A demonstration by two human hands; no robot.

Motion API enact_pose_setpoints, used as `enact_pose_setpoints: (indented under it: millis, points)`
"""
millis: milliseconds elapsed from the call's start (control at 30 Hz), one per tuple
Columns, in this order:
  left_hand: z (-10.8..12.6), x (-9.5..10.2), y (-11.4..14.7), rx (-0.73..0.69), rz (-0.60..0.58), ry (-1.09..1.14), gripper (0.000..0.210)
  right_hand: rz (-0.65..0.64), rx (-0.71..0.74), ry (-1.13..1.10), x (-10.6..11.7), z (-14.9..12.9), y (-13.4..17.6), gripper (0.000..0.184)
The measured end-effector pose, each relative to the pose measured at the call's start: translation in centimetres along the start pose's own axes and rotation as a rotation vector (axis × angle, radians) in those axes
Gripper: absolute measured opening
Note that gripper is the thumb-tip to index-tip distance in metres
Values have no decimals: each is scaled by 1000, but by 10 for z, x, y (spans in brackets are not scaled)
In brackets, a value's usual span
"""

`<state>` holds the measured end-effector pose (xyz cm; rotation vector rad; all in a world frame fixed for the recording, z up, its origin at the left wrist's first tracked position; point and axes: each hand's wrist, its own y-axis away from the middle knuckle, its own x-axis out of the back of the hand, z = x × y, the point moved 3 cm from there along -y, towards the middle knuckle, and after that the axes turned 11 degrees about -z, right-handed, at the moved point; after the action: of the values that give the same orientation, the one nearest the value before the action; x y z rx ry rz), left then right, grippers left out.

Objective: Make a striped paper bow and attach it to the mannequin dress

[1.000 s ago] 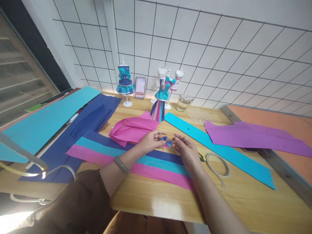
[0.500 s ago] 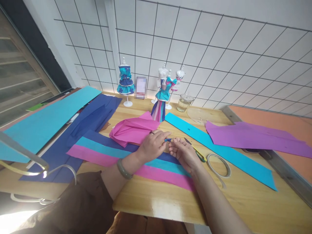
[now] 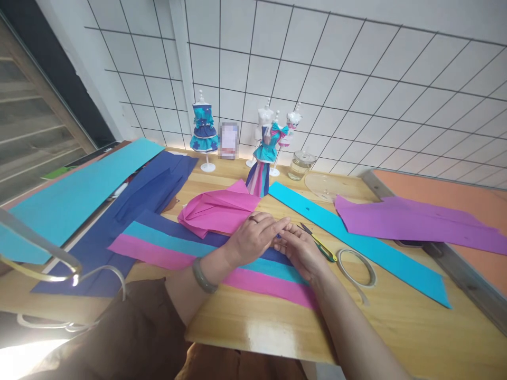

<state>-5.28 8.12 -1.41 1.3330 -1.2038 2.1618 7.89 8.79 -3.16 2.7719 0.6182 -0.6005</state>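
mostly finger-covered, a small deep-blue piece (image 3: pixel 279 235)

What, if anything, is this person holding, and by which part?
A small blue piece, where the left hand and right hand meet. They cover most of it, so which part is gripped cannot be told.

Left hand (image 3: pixel 251 240) now meets right hand (image 3: pixel 300 248); small bow (image 3: pixel 279 235) nearly hidden between.

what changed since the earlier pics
The left hand moved right, its back turning up, and now meets the right hand. The pleated piece, spread in view earlier, is nearly hidden between them. The tape roll and pink sheet stayed put.
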Motion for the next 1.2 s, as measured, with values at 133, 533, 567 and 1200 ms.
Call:
enact_pose_setpoints:
  millis: [133, 533, 567, 1200]
  points:
    - [-2, -3, 0, 8, 20, 39, 55, 26, 25, 18, 0, -2, 0, 29]
    - [-11, -4, 0, 242, 134, 432, 64, 143, 120, 204, 6, -2, -3, 37]
    - [-13, -4, 1, 296, 142, 495, 64, 153, 129, 238, 6, -2, -2, 37]
    - [-19, -21, -2, 522, 130, 1170, 51, 113, 215, 347, 3, -5, -3, 34]
